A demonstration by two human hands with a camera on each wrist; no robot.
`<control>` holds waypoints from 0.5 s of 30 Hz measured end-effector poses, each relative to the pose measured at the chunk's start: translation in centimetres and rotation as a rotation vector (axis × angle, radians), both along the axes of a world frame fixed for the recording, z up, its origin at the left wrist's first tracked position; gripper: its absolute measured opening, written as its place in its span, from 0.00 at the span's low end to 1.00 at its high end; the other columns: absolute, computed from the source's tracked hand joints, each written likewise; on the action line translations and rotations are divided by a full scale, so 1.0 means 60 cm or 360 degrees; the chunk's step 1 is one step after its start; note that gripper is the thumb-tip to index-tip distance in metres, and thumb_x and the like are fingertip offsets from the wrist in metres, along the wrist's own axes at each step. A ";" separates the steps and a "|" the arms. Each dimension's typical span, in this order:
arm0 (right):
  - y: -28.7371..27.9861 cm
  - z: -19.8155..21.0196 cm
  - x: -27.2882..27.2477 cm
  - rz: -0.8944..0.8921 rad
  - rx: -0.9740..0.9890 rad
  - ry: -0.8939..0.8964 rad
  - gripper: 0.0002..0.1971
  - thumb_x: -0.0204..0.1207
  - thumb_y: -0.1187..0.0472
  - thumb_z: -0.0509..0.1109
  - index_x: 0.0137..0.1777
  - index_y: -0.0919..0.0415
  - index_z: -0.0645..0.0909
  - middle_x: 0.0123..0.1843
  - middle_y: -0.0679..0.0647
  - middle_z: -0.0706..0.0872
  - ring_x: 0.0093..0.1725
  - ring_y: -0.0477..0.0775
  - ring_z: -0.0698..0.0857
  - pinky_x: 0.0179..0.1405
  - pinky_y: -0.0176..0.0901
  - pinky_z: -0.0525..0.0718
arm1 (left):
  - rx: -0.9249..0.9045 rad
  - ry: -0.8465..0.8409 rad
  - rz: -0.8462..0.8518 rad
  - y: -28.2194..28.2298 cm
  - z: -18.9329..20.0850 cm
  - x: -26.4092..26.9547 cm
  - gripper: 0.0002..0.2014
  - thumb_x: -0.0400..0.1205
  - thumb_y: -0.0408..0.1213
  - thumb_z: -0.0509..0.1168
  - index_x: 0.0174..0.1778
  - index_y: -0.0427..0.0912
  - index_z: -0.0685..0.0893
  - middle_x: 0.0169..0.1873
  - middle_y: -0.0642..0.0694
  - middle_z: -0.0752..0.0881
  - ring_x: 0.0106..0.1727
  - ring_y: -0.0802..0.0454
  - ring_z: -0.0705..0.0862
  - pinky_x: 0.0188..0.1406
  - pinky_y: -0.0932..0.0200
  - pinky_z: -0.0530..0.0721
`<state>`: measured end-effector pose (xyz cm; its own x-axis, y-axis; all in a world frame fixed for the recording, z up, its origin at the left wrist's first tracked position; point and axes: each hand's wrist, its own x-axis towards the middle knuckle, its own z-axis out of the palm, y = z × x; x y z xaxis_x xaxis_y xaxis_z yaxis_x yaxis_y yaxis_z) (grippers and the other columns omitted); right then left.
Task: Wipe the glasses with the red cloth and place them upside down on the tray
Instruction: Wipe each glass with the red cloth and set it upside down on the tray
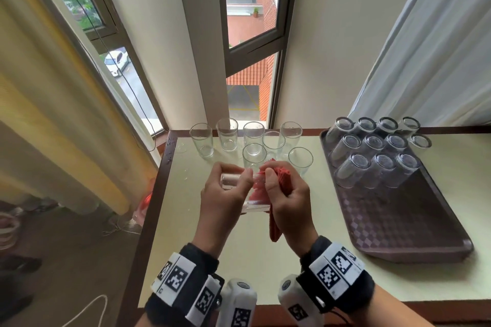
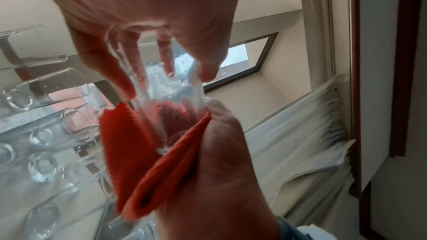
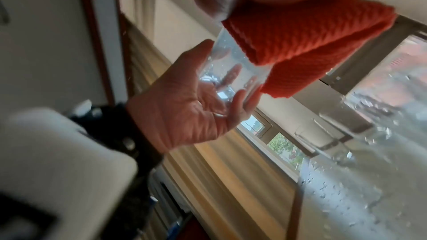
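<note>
Fingers (image 1: pixel 243 173) of the left hand (image 1: pixel 223 194) curl round the base end of a clear cylindrical drinking glass (image 1: pixel 239 188), held on its side above the middle of the pale rectangular table (image 1: pixel 202 255). The right hand (image 1: pixel 287 194) grips a red waffle-weave cloth (image 1: pixel 275 228): part of the cloth is pushed into the mouth of the glass, part is folded over the outside of its rim, and a tail hangs below the hand. In the left wrist view the cloth (image 2: pixel 148 161) lies both inside and outside the glass wall (image 2: pixel 161 87). In the right wrist view the left palm (image 3: pixel 184 109) cups the glass base (image 3: pixel 231 72), with the cloth (image 3: pixel 300 46) covering the mouth end.

Container status: a dark brown rectangular plastic tray (image 1: pixel 414 223) lies along the right side of the table. Eleven clear glasses stand on it upside down (image 1: pixel 382 164), in rows filling its far end; the near end carries nothing.

Seven clear glasses stand upright (image 1: pixel 228 134) in a cluster near the far edge of the table, directly beyond the hands. Water droplets (image 1: pixel 170 146) dot the table at its far left corner.

Surroundings: a window (image 1: pixel 249 42) is behind the far edge, a cream curtain (image 1: pixel 47 114) hangs to the left, and a white curtain (image 1: pixel 430 48) hangs to the right.
</note>
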<state>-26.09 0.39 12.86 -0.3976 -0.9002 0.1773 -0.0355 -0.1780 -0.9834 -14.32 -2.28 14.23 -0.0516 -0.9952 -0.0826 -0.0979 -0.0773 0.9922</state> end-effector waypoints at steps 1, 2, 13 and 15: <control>-0.001 -0.003 -0.002 -0.0008 0.0031 -0.0071 0.07 0.78 0.58 0.66 0.47 0.60 0.83 0.38 0.52 0.88 0.37 0.48 0.89 0.37 0.45 0.89 | 0.0026 -0.0053 -0.0044 -0.003 0.002 0.001 0.19 0.69 0.58 0.74 0.48 0.54 0.80 0.45 0.43 0.88 0.45 0.44 0.91 0.41 0.41 0.92; -0.002 -0.005 -0.004 -0.0016 0.0082 -0.0164 0.08 0.78 0.58 0.66 0.48 0.61 0.84 0.40 0.56 0.89 0.40 0.55 0.90 0.40 0.54 0.90 | 0.0039 -0.0132 -0.0105 -0.005 0.004 0.003 0.23 0.64 0.61 0.75 0.50 0.56 0.79 0.46 0.44 0.87 0.45 0.46 0.90 0.42 0.41 0.92; -0.006 0.002 -0.017 -0.0020 0.0563 -0.1414 0.15 0.87 0.65 0.61 0.71 0.55 0.74 0.51 0.72 0.90 0.53 0.77 0.89 0.57 0.75 0.85 | -0.0469 -0.0109 0.0039 0.021 -0.014 -0.014 0.45 0.60 0.53 0.84 0.70 0.54 0.69 0.56 0.56 0.84 0.53 0.68 0.85 0.45 0.74 0.83; -0.008 0.000 -0.012 -0.0061 0.0633 -0.1463 0.15 0.87 0.68 0.59 0.71 0.70 0.74 0.56 0.77 0.87 0.56 0.79 0.87 0.60 0.76 0.83 | -0.0456 0.0044 0.0066 0.023 -0.027 -0.024 0.47 0.61 0.55 0.85 0.73 0.52 0.69 0.58 0.58 0.86 0.58 0.63 0.86 0.50 0.72 0.83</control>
